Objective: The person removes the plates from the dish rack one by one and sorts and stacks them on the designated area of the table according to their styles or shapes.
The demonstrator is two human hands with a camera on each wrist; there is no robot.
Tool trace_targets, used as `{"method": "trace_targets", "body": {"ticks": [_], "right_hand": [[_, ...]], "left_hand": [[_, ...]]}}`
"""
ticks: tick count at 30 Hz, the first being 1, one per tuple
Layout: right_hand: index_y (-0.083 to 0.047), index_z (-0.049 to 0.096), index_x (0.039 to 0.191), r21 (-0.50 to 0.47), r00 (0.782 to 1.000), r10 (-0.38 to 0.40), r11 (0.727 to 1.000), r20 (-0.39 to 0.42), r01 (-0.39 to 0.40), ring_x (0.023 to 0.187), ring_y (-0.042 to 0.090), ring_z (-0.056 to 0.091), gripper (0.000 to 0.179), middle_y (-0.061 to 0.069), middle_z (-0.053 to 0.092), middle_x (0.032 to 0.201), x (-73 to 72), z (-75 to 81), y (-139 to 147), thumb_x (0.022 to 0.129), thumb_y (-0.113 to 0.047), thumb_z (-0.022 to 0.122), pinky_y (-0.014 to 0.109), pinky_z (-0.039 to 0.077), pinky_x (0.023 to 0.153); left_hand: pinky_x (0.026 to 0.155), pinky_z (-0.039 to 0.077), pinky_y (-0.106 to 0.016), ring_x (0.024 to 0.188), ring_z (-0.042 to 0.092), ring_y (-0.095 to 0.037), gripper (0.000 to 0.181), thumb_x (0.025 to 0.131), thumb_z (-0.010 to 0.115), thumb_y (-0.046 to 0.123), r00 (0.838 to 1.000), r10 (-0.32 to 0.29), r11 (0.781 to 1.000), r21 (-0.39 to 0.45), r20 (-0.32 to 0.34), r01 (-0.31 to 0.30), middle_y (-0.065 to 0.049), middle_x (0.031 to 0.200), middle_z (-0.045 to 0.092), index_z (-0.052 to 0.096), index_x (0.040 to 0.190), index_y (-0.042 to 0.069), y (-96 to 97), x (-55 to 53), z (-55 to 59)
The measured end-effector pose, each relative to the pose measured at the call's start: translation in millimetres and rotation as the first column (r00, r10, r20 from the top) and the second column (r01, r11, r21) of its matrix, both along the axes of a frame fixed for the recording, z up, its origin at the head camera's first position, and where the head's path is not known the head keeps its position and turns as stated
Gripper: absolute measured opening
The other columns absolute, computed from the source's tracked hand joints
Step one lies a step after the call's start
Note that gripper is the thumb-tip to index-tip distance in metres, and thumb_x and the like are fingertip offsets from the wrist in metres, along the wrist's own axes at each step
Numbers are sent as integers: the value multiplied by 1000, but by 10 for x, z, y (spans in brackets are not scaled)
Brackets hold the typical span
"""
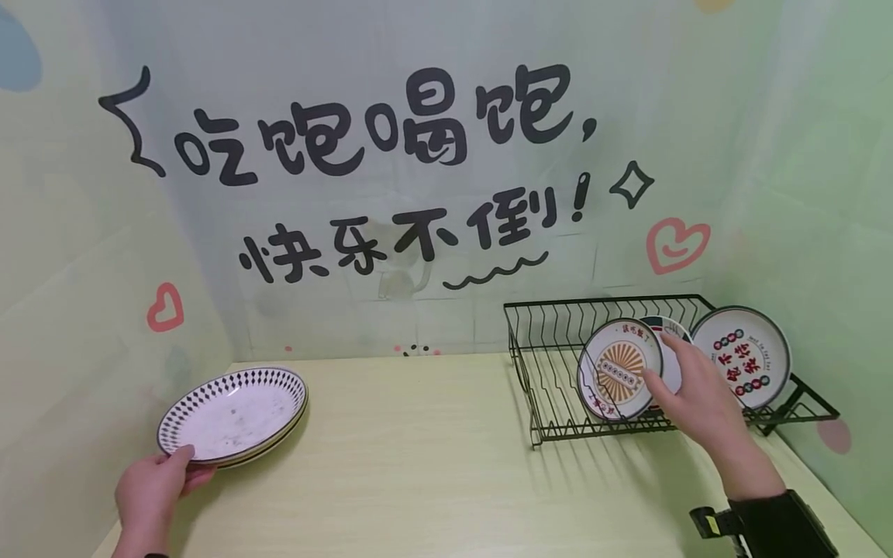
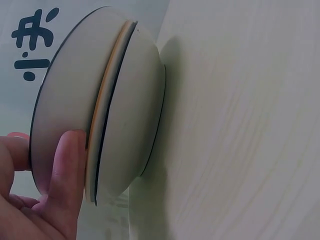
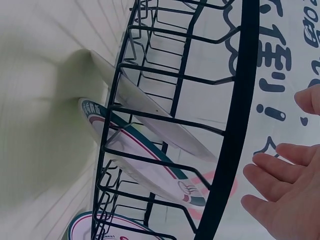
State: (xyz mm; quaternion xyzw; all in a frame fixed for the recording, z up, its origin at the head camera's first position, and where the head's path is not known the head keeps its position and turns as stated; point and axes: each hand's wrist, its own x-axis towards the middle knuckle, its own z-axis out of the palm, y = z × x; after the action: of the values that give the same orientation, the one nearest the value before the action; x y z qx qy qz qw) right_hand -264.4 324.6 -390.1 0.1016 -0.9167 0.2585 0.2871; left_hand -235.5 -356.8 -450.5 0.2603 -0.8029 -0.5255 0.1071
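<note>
At the left of the head view, my left hand (image 1: 149, 492) pinches the near left rim of a white plate with black diamond marks (image 1: 237, 415), thumb over the rim and fingers beneath. In the left wrist view, a finger lies under this top plate (image 2: 70, 95), against an orange-edged plate and another dark-rimmed dish (image 2: 132, 115) stacked below. My right hand (image 1: 705, 395) is at the black wire rack (image 1: 551, 364), its fingers spread and holding nothing. Beside it stand a sunburst plate (image 1: 619, 368), a partly hidden plate with a dark green rim (image 3: 135, 132) and a red-lettered plate (image 1: 741, 356).
The pale wooden tabletop (image 1: 405, 449) stretches between the stack and the rack. A printed cloth backdrop (image 1: 418, 310) with large black lettering rises behind, and a green side panel (image 1: 837, 325) borders the right.
</note>
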Motion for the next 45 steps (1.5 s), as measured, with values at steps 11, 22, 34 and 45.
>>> {"method": "trace_targets", "body": {"ticks": [11,22,34,45], "right_hand": [[7,35,146,-11,999,-8,1000,38,8,123,57,39,64,38,42,138,-21,-15,30,96,-22,63,72,34,95],[7,35,146,-9,999,-4,1000,51,4,124,56,38,64,37,41,139,-21,-30,32,96,-21,63,71,34,95],[7,35,146,-5,999,5,1000,41,-5,123,57,40,65,37,42,138,-35,-38,26,95,-19,65,71,35,94],[9,35,146,-20,998,-4,1000,55,5,125,57,37,65,38,40,139,-101,-80,42,95,-19,64,71,32,98]], "left_hand": [[103,32,-53,56,70,-14,49,99,46,30,1000,-10,991,-135,26,13,-2,56,67,55,111,-17,-9,-11,9],[83,38,-48,57,67,-15,47,99,49,36,995,-54,941,-330,82,78,-2,59,68,65,90,-8,-97,-12,-17],[77,42,-47,57,68,-17,54,100,49,44,991,-84,929,-352,108,117,-2,62,69,63,87,-6,-114,-6,-21],[74,42,-48,59,68,-19,51,100,50,43,988,-84,933,-337,130,124,-1,63,68,58,91,-7,-105,10,-14]]}}
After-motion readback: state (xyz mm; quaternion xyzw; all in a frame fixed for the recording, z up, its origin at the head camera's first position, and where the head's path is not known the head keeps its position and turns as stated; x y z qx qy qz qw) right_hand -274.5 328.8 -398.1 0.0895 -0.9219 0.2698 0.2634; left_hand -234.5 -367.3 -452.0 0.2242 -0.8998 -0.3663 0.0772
